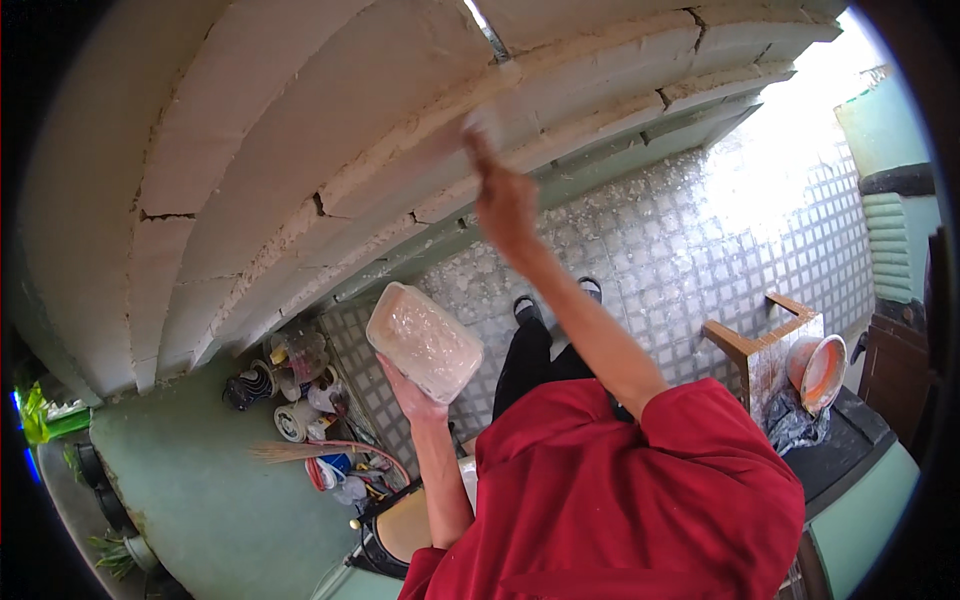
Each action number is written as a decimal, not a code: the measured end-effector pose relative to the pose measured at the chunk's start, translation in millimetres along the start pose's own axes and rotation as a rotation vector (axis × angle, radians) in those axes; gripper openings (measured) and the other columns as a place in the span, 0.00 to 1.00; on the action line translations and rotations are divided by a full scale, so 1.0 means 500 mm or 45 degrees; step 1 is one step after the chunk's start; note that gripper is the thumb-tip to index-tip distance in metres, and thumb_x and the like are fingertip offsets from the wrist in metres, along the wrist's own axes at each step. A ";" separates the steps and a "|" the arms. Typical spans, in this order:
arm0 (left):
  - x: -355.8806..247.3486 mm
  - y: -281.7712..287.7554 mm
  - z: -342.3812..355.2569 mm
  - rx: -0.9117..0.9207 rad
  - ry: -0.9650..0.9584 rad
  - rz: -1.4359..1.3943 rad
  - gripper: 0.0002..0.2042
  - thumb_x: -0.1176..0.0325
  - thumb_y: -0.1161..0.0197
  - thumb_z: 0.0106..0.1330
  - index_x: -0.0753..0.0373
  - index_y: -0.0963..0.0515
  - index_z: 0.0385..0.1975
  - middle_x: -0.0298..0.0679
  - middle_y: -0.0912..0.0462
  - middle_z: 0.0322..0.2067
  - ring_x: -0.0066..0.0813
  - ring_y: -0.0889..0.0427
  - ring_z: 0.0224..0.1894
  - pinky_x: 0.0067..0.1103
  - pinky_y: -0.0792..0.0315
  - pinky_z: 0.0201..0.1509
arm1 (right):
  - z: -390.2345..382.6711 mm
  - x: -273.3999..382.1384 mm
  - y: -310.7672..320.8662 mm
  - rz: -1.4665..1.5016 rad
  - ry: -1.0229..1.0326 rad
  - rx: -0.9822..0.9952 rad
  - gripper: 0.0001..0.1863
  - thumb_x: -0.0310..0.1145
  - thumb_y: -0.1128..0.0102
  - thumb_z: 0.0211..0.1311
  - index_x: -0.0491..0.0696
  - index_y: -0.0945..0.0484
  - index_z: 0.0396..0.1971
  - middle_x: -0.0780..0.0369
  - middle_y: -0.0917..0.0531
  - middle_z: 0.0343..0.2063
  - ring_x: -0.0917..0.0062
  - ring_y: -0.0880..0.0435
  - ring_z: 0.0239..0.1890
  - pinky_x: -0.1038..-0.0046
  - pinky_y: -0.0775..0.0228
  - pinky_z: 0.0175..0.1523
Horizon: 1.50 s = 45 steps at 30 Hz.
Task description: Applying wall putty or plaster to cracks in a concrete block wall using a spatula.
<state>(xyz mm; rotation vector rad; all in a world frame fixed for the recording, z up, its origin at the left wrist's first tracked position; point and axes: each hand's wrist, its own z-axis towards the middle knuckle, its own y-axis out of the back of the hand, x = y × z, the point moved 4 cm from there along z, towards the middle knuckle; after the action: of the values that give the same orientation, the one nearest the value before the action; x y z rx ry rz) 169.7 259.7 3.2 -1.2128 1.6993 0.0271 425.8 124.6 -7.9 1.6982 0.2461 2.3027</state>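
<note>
My left hand (408,388) holds a rectangular plastic container (425,342) with pale, wet paste in it, low at the middle left. My right hand (505,208) is raised to the pale wall (250,120) above, its fingers closed on a motion-blurred pale tool (480,125) that I cannot make out clearly. The tool is by a long ledge (400,140) with rough, cracked filler along its edge; whether it touches the surface is unclear.
Below are a speckled tiled floor (650,220) and my sandalled feet. At right, a wooden stool (745,350), an orange-lined bucket (812,372) and a dark counter (850,440). At lower left, several pots and tubs (295,420), a broom (285,452) and potted plants (115,555).
</note>
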 end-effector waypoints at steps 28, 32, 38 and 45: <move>-0.056 0.083 -0.004 -0.032 -0.059 -0.025 0.31 0.41 0.60 0.73 0.52 0.45 0.70 0.39 0.38 0.67 0.46 0.34 0.66 0.46 0.34 0.66 | -0.059 0.076 -0.075 -0.070 0.303 -0.149 0.26 0.18 0.50 0.58 0.54 0.24 0.57 0.57 0.19 0.51 0.63 0.18 0.50 0.63 0.23 0.52; -0.059 0.069 0.010 0.037 -0.068 0.007 0.31 0.41 0.59 0.72 0.51 0.45 0.70 0.39 0.37 0.67 0.46 0.33 0.65 0.46 0.33 0.65 | -0.073 0.087 -0.068 0.049 0.213 0.034 0.28 0.18 0.51 0.57 0.53 0.26 0.58 0.58 0.19 0.52 0.63 0.20 0.54 0.64 0.24 0.54; -0.060 0.067 0.024 0.097 -0.051 -0.053 0.31 0.41 0.57 0.72 0.51 0.44 0.70 0.39 0.37 0.67 0.46 0.33 0.65 0.47 0.32 0.65 | 0.051 -0.014 0.185 -0.262 0.001 -0.425 0.26 0.21 0.53 0.63 0.58 0.26 0.59 0.56 0.15 0.37 0.58 0.18 0.27 0.62 0.28 0.32; -0.041 0.053 0.050 0.218 -0.006 -0.070 0.31 0.41 0.57 0.72 0.49 0.44 0.70 0.38 0.37 0.67 0.46 0.33 0.65 0.47 0.32 0.65 | 0.071 -0.027 0.111 -0.272 -0.023 -0.392 0.32 0.17 0.53 0.57 0.62 0.27 0.61 0.56 0.16 0.37 0.56 0.17 0.31 0.56 0.27 0.38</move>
<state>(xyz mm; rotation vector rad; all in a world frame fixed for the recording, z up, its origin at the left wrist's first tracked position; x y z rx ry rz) 168.0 300.2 -7.5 -1.1297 1.6287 -0.1460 456.9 67.0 6.6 1.4633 0.0602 2.0476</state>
